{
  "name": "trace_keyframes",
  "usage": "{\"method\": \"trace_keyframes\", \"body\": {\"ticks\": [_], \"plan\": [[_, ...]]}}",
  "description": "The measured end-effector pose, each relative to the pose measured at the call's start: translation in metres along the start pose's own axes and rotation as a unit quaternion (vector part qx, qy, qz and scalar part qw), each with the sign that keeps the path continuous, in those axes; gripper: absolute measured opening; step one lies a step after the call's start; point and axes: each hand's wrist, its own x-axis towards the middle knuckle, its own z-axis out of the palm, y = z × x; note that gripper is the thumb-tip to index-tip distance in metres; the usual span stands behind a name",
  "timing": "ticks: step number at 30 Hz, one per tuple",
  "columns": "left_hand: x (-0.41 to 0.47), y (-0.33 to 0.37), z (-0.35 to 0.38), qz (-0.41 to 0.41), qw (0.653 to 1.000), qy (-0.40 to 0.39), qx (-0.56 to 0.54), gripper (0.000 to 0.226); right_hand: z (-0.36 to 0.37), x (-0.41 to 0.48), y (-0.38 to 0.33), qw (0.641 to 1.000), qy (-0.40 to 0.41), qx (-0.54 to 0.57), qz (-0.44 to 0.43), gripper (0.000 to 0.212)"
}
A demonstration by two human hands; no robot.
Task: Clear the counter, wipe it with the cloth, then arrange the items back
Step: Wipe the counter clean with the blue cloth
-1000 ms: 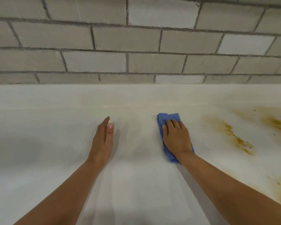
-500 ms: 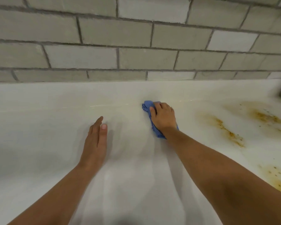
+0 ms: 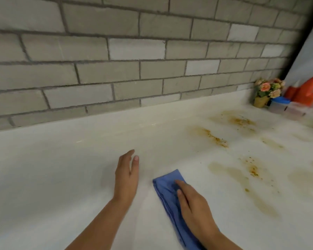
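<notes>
Cloth [image 3: 167,188] lay lower center on the counter [image 3: 61,168], pressed flat under the right hand [image 3: 195,208]. The left hand [image 3: 126,175] rested open beside it.

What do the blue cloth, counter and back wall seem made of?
Blue cloth: soft woven or microfibre fabric, matte; it lies folded in layers.
Counter: smooth off-white stone or laminate, slightly glossy; faint light glints show on it.
Wall: grey brick-shaped tiles, matte, with recessed grout lines; possibly stone or ceramic.

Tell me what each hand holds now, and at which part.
Nothing is gripped. The right hand presses flat on the blue cloth, leaving its far end bare; the left hand rests open on the counter.
</notes>
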Motion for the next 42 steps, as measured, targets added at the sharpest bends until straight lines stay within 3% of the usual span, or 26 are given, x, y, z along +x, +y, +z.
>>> {"method": "trace_keyframes", "body": {"ticks": [1, 2, 3, 5, 7, 8, 11, 14, 17, 22, 24, 27, 30, 33, 36, 39, 42], "plan": [[-0.017, 0.011, 0.015, 0.015, 0.999, -0.036, 0.016, 0.029, -0.004, 0.001, -0.001, 0.995, 0.054, 0.080, 0.029, 0.034], [-0.037, 0.017, 0.035, 0.034, 0.996, -0.072, 0.048, 0.026, -0.009, 0.003, 0.000, 0.982, 0.105, 0.148, 0.054, 0.027], [-0.058, 0.022, 0.054, 0.053, 0.989, -0.096, 0.101, 0.027, -0.015, 0.005, 0.003, 0.966, 0.147, 0.198, 0.081, 0.028], [-0.092, 0.042, 0.078, 0.045, 0.954, -0.219, 0.199, 0.048, -0.027, 0.007, 0.014, 0.936, 0.217, 0.242, 0.132, 0.030], [-0.114, 0.046, 0.093, 0.045, 0.905, -0.251, 0.340, 0.071, -0.038, 0.004, 0.022, 0.930, 0.242, 0.227, 0.158, 0.029], [-0.113, 0.039, 0.096, 0.063, 0.896, -0.233, 0.373, 0.075, -0.042, 0.000, 0.025, 0.935, 0.239, 0.209, 0.157, 0.028], [-0.080, 0.013, 0.083, 0.092, 0.864, -0.286, 0.403, 0.083, -0.047, -0.014, 0.030, 0.962, 0.201, 0.126, 0.135, 0.028], [-0.008, -0.001, 0.048, 0.036, 0.851, -0.272, 0.448, 0.078, -0.045, -0.040, 0.047, 0.991, 0.115, -0.009, 0.061, 0.036], [0.070, -0.036, 0.015, -0.001, 0.855, -0.242, 0.459, 0.071, -0.036, -0.062, 0.068, 0.987, 0.078, -0.139, -0.007, 0.061], [0.154, -0.066, 0.000, -0.095, 0.855, -0.216, 0.461, 0.073, -0.027, -0.058, 0.076, 0.971, 0.070, -0.229, -0.028, 0.048], [0.172, -0.076, 0.015, -0.083, 0.843, -0.217, 0.485, 0.076, -0.025, -0.058, 0.081, 0.952, 0.092, -0.289, -0.038, 0.048], [0.138, -0.045, 0.067, -0.008, 0.852, -0.215, 0.478, 0.065, -0.024, -0.061, 0.077, 0.955, 0.078, -0.284, -0.034, 0.055], [0.070, 0.006, 0.125, 0.087, 0.854, -0.244, 0.452, 0.054, -0.032, -0.064, 0.064, 0.981, 0.088, -0.171, 0.023, 0.085], [-0.009, 0.036, 0.160, 0.174, 0.833, -0.327, 0.410, 0.058, -0.041, -0.070, 0.055, 0.983, 0.169, -0.050, 0.059, 0.061], [-0.072, 0.042, 0.140, 0.274, 0.802, -0.363, 0.388, 0.087, -0.057, -0.077, 0.059, 0.969, 0.234, -0.017, 0.077, 0.043], [-0.069, 0.018, 0.104, 0.265, 0.829, -0.246, 0.427, 0.091, -0.093, -0.085, 0.095, 0.951, 0.271, -0.097, 0.115, 0.061], [-0.011, -0.004, 0.078, 0.118, 0.833, -0.234, 0.488, 0.069, -0.130, -0.082, 0.138, 0.919, 0.274, -0.122, 0.256, 0.062]]}}
